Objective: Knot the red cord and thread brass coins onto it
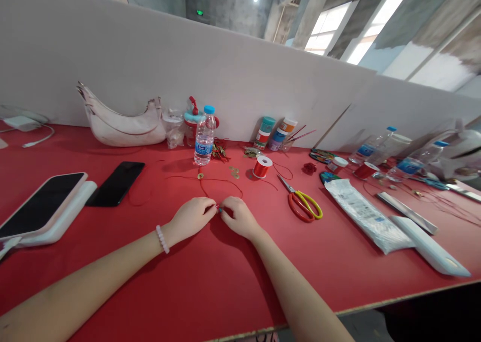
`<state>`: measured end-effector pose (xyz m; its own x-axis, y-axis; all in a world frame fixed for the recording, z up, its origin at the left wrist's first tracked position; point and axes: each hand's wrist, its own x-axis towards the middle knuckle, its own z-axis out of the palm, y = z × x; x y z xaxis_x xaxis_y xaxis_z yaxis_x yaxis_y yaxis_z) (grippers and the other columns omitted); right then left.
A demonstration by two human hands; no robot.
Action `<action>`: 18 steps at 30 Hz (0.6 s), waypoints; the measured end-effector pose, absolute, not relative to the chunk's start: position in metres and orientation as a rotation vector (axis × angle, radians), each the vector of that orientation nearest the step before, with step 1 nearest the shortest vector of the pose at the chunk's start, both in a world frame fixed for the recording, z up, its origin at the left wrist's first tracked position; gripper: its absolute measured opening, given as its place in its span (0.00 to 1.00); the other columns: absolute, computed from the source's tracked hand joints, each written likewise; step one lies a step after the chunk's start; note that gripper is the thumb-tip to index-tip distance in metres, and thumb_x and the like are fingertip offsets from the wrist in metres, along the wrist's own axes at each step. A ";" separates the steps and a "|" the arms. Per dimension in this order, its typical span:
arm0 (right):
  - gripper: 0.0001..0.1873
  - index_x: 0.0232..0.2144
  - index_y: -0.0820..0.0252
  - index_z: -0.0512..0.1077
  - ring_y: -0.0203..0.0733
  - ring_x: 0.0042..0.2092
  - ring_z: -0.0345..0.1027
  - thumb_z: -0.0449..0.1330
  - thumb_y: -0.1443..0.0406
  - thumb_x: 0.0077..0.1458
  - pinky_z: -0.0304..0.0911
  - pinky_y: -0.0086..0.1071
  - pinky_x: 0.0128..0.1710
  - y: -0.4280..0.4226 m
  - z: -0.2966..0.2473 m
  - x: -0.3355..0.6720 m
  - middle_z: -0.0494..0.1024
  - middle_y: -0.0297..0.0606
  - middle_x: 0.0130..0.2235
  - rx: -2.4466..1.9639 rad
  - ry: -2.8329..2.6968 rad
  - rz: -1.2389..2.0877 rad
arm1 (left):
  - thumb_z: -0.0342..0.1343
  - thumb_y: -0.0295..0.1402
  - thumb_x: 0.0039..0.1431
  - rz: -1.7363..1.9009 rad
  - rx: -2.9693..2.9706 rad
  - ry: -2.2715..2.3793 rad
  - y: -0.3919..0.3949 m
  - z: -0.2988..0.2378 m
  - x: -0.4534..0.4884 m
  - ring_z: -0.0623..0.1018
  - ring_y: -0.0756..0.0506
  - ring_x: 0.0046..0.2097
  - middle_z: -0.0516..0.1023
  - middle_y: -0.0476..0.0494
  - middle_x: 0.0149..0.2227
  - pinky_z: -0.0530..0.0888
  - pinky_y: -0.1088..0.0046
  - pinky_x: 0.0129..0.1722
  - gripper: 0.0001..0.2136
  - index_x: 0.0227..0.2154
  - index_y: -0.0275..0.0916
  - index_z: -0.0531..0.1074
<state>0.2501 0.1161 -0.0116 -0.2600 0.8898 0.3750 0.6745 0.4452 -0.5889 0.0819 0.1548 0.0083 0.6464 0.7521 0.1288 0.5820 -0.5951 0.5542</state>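
Note:
My left hand (193,216), with a pale bead bracelet (162,239) at its wrist, pinches a thin red cord (205,187) between thumb and fingertips. Opposite it, my right hand (237,216) is closed at the fingertips on the same small spot, just above the table. Tiny red and teal bits show between the fingertips; their kind is too small to tell. The cord runs away from my hands toward a small brass-coloured coin (200,176) in front of a water bottle (204,141). Beyond my hands stands a spool of red thread (262,167).
Scissors (302,201) with red and yellow handles lie right of my hands. Two phones (118,184) are on the left. Along the white partition (225,71) stand a white handbag (124,124) and paint jars (265,133). A plastic packet (366,214) lies on the right.

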 end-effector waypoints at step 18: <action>0.07 0.24 0.58 0.66 0.38 0.31 0.62 0.51 0.74 0.46 0.56 0.32 0.37 0.115 -0.015 0.249 0.71 0.34 0.26 -1.324 -2.076 0.341 | 0.43 0.32 0.59 0.465 2.473 1.083 0.156 0.005 0.068 0.73 0.47 0.32 0.75 0.44 0.29 0.65 0.72 0.33 0.11 0.26 0.39 0.69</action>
<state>0.2495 0.1154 -0.0154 -0.2837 0.8809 0.3788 0.7135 0.4579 -0.5303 0.0681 0.1562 0.0050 0.6444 0.7518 0.1398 0.6188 -0.6201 0.4823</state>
